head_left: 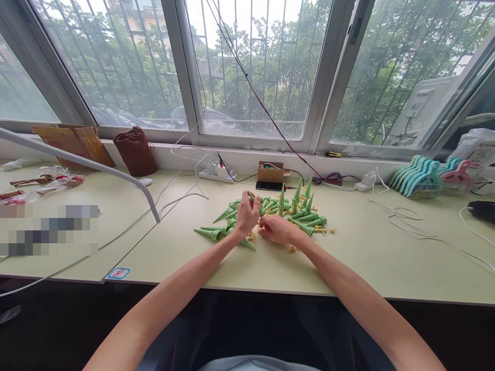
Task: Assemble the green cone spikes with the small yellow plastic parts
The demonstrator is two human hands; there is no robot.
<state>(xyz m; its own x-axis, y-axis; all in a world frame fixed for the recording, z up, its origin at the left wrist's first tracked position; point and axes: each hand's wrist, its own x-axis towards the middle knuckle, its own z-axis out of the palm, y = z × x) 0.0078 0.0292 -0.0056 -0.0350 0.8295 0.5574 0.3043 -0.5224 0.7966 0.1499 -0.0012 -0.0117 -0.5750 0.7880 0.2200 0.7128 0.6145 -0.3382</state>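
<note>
While gripping a green spike [251, 196] in the left hand [246, 215], holds the right hand [276, 229] low at the desk [185, 263], just beside and slightly nearer the front edge, with fingertips curled down at small yellow parts [252, 236]. Can't tell whether pinching one: hidden by the fingers. Call the hands close together, no clear contact. Read the held spike's long axis as slanting, upper left to lower right, so one end roughly toward the right hand; can't confirm which end, mostly covered by the left hand. Note loose spikes [211, 234] flat to the left, and upright spikes [296, 198] beyond the right hand, nearer to right than left. Behind those, see a phone [270, 186] and a cardboard box [270, 174].
</note>
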